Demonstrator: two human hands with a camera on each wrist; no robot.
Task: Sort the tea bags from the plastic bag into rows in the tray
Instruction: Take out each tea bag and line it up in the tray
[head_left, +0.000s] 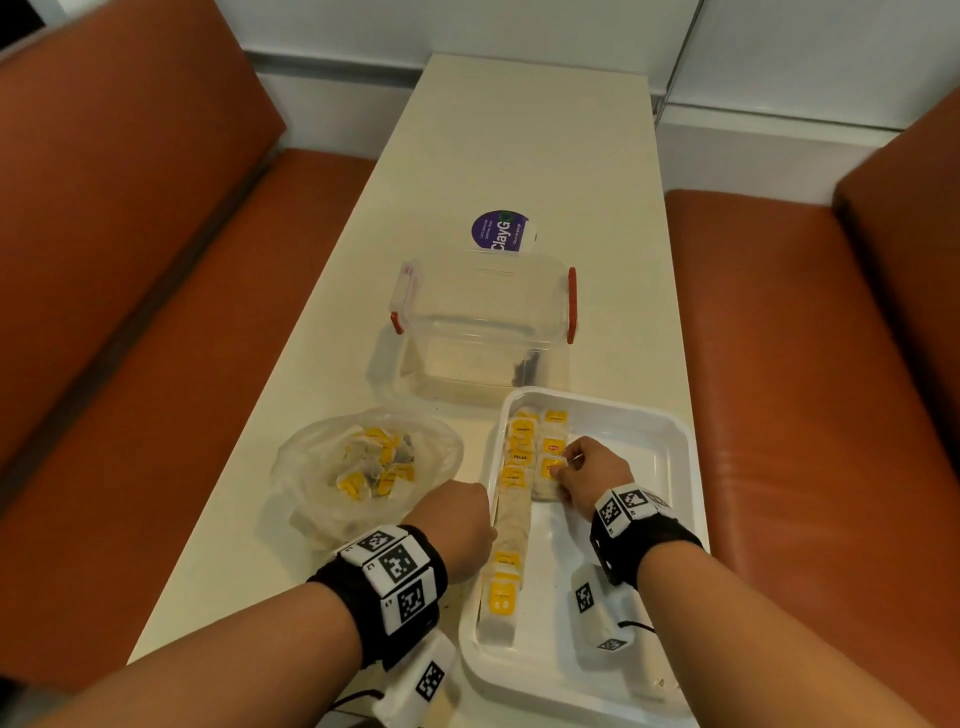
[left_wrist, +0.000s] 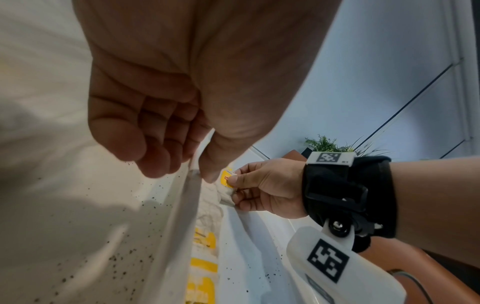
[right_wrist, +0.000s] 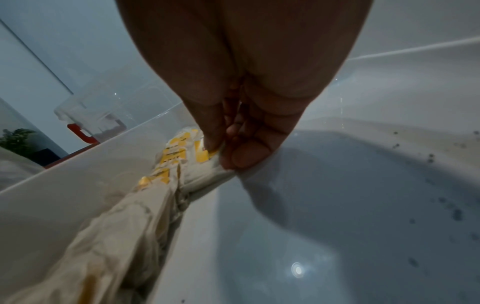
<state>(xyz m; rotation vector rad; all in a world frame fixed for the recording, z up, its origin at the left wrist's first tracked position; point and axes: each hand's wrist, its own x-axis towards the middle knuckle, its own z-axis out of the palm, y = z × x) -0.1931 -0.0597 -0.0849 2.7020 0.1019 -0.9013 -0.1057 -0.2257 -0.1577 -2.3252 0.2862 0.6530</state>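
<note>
A white tray (head_left: 675, 431) lies at the near right of the table. A full row of yellow-tagged tea bags (head_left: 511, 519) runs along its left wall. A short second row (head_left: 555, 415) starts beside it at the far end. My right hand (head_left: 558, 470) pinches a tea bag (head_left: 550, 467) at the near end of that second row, low on the tray floor (right_wrist: 337, 205). My left hand (head_left: 485, 525) holds the tray's left rim (left_wrist: 182, 216), thumb inside and curled fingers (left_wrist: 155, 154) outside. A clear plastic bag (head_left: 311, 509) with several tea bags sits left of the tray.
An empty clear box with red latches (head_left: 483, 322) stands just beyond the tray. A purple round label (head_left: 501, 231) lies behind it. Orange benches (head_left: 130, 312) flank the narrow white table (head_left: 519, 130). Dark crumbs speckle the tray floor.
</note>
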